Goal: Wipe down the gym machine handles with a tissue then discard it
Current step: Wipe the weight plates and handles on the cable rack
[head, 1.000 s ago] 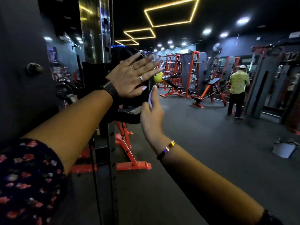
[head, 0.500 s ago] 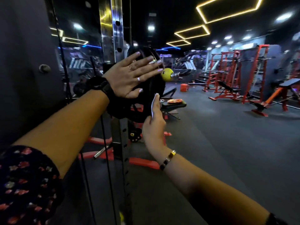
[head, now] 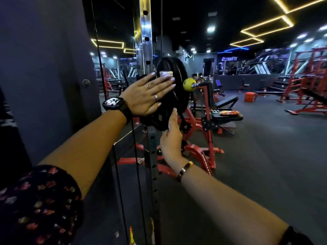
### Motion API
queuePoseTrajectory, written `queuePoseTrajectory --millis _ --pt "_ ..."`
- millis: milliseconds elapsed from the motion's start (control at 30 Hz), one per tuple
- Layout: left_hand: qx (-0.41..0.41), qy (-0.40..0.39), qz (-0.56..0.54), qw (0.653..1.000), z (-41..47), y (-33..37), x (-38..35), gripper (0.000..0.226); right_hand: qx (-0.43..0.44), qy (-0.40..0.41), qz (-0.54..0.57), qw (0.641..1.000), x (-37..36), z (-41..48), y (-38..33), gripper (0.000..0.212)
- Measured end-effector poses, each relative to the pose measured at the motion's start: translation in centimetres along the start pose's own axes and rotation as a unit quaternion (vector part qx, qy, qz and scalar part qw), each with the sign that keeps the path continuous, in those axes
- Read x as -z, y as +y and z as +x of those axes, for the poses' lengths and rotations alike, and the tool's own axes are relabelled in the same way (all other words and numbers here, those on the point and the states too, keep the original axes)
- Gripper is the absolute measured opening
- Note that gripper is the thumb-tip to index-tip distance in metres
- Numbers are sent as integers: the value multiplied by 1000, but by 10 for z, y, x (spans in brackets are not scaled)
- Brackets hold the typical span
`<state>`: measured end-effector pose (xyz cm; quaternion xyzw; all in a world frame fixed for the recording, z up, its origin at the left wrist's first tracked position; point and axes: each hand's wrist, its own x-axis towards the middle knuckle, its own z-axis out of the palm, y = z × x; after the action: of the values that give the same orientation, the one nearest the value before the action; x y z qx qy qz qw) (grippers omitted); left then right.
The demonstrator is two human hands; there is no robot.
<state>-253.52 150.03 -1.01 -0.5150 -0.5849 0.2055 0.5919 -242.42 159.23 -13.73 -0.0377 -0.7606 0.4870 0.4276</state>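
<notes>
The left grip (head: 148,96) lies fully open, fingers straight and flat against the black round rubber weight plate (head: 179,73) mounted on the chrome perforated upright (head: 144,41). The right grip (head: 171,140) is also extended, fingers straight, at the plate's lower edge. The white paper tissue (head: 169,127) shows only as a pale sliver at that palm, so its hold cannot be confirmed. Hazard: with no fingers seen curled round it, the tissue may slip free and drop to the dark floor (head: 265,156). Uneven pressure may rotate the plate.

Dark gym — red machines (head: 209,142), black floor (head: 265,165), yellow ceiling light strips (head: 261,23)
</notes>
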Motion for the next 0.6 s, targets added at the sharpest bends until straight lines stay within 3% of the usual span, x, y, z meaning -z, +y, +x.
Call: queuePoseTrajectory --millis 233,433,600 --pt "-8 18 -8 1000 7 3 -9 56 -147 36 174 973 6 26 -24 65" --pt "-54 39 3 998 19 4 -21 53 -72 31 156 985 8 33 -13 74" --pt "-32 67 -23 997 19 13 -28 56 -41 20 112 993 -6 2 18 71"
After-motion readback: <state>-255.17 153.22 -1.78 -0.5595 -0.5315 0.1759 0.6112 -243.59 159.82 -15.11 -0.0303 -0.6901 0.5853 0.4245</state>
